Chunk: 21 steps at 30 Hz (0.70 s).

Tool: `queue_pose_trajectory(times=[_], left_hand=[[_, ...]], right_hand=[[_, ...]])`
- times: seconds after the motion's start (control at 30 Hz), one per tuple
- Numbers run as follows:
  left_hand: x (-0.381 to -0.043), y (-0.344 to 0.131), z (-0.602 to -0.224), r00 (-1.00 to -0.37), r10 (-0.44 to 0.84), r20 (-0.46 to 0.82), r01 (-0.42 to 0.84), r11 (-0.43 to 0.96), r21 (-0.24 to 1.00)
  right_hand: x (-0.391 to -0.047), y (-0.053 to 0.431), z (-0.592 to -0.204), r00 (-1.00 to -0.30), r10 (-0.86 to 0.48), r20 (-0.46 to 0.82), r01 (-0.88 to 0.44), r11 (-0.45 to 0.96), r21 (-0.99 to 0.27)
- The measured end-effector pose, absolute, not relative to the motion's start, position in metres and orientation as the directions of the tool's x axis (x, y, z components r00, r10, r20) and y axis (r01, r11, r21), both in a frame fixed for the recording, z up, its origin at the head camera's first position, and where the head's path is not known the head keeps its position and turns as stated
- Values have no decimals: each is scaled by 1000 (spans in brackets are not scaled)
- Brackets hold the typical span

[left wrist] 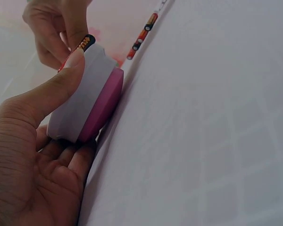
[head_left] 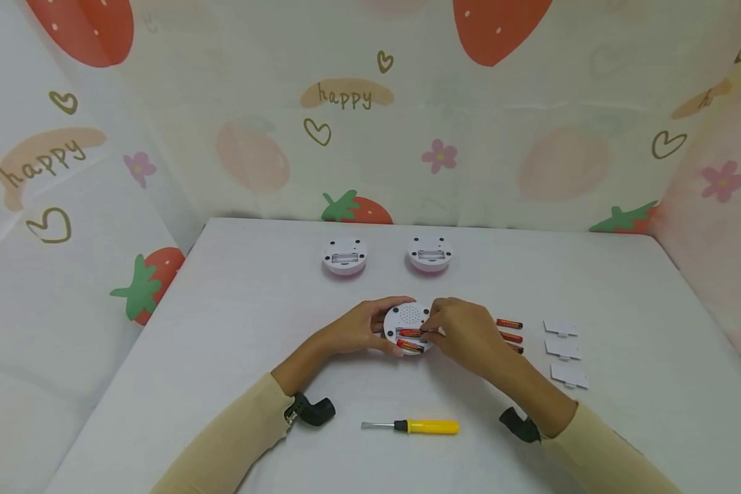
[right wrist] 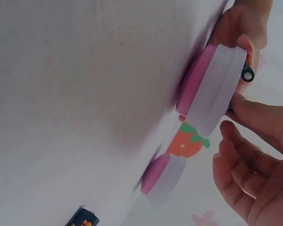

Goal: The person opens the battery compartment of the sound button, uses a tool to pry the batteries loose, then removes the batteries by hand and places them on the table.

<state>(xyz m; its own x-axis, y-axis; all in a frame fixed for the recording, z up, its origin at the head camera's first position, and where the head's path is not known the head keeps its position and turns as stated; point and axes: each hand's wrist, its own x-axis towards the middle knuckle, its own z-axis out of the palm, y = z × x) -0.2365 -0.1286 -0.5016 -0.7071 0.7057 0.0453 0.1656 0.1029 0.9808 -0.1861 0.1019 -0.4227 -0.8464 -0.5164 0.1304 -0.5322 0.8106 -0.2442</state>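
Observation:
My left hand (head_left: 361, 328) grips a round white device with a pink base (left wrist: 96, 94), its underside facing up. Its thumb lies by a red-and-black battery (head_left: 410, 346) resting loose on top. Another battery (head_left: 411, 333) is at the device's battery compartment, and the thumb and forefinger of my right hand (head_left: 466, 333) pinch its right end. In the right wrist view the right hand's other fingers (right wrist: 236, 174) are loosely bent beside the device, and the pinched battery is mostly hidden.
Two similar devices (head_left: 345, 256) (head_left: 430, 254) stand at the back with open compartments. Several batteries (head_left: 509, 324) lie right of my right hand, partly behind it. Farther right are three white covers (head_left: 564, 348). A yellow-handled screwdriver (head_left: 432, 427) lies in front.

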Motion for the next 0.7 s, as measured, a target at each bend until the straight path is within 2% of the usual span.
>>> queue_pose_trajectory(times=[0.33,0.7], left_hand=[[-237,-127,-500,-709,704,35,174,126,977],[-239,-128,-502,-716,697,33,181,140,973]], right_hand=[[-183,111,-418,-830,-526,185,-557,797,-234],[-178,136,-411,-852,-466,241,-520,808,-276]])
